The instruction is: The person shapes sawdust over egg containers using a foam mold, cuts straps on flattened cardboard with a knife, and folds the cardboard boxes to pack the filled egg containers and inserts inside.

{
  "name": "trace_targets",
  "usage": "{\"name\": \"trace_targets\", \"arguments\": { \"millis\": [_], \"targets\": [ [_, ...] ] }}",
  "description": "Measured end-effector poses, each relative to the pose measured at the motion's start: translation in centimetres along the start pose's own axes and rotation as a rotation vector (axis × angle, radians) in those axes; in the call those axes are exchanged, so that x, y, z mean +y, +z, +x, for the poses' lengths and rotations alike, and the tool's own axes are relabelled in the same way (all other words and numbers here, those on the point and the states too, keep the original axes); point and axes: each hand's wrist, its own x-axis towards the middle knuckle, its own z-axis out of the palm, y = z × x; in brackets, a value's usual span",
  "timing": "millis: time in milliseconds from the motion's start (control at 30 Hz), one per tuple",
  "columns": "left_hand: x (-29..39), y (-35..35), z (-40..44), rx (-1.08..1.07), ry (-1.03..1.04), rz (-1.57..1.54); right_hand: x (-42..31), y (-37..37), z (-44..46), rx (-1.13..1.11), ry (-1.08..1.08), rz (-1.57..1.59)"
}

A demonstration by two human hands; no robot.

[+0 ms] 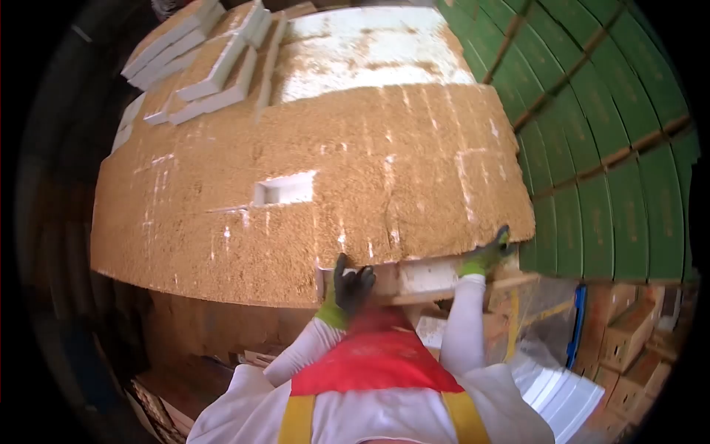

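A wide bed of blocks covered with a brown, crumbly, sawdust-like layer (222, 159) lies before me, with white showing through its seams. At its near edge, my left hand (351, 287), in a green and dark grey glove, has its fingers apart, one pointing up against the brown edge. Farther right, my right hand (484, 255), in a similar glove, reaches over the near right edge, fingers stretched out. Between the hands is a recess with a white surface (427, 275) along the front. Contact under the right palm is hidden.
Brown-topped white slabs (214, 74) are piled at the back left, beside a bare white surface (362, 55). A white-walled rectangular hole (287, 189) sits mid-bed. Stacked green boxes (584, 148) wall the right side. Brown cartons (629, 337) and clear plastic wrap (543, 314) are below right.
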Motion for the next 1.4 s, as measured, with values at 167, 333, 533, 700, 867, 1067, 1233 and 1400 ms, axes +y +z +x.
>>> {"name": "trace_targets", "arguments": {
  "millis": [167, 333, 533, 700, 867, 1067, 1233, 1400],
  "targets": [
    [0.3, -1.8, 3.8, -0.087, -0.024, 0.237, -3.0, -0.6, 0.3, -0.37, 0.595, 0.397],
    [-3.2, 5.6, 2.5, 0.279, 0.172, 0.166, -1.6, -1.3, 2.6, -0.558, 0.686, 0.465],
    [-5.6, 7.4, 7.5, 0.406, 0.238, 0.215, -1.9, -0.9, 4.5, -0.744, 0.779, 0.375],
    [-5.8, 11.9, 1.8, 0.397, 0.342, 0.304, -6.8, -2.9, 3.1, -0.729, 0.724, 0.234],
    [-7.2, 11.7, -1.4, 0.414, 0.283, 0.315, -10.9, -6.5, 0.9, -0.591, 0.774, 0.259],
    [-4.9, 13.5, -6.6, 0.366, 0.426, 0.339, -14.0, -5.2, -4.1, -0.655, 0.67, 0.35],
    [2.0, 10.2, -9.9, 0.185, 0.576, 0.353, -15.1, 0.3, -11.8, -0.704, 0.736, 0.355],
    [14.1, 7.1, -16.3, 0.187, 0.602, 0.173, -11.8, 8.1, -23.9, -0.829, 0.665, 0.351]
  ]
}}
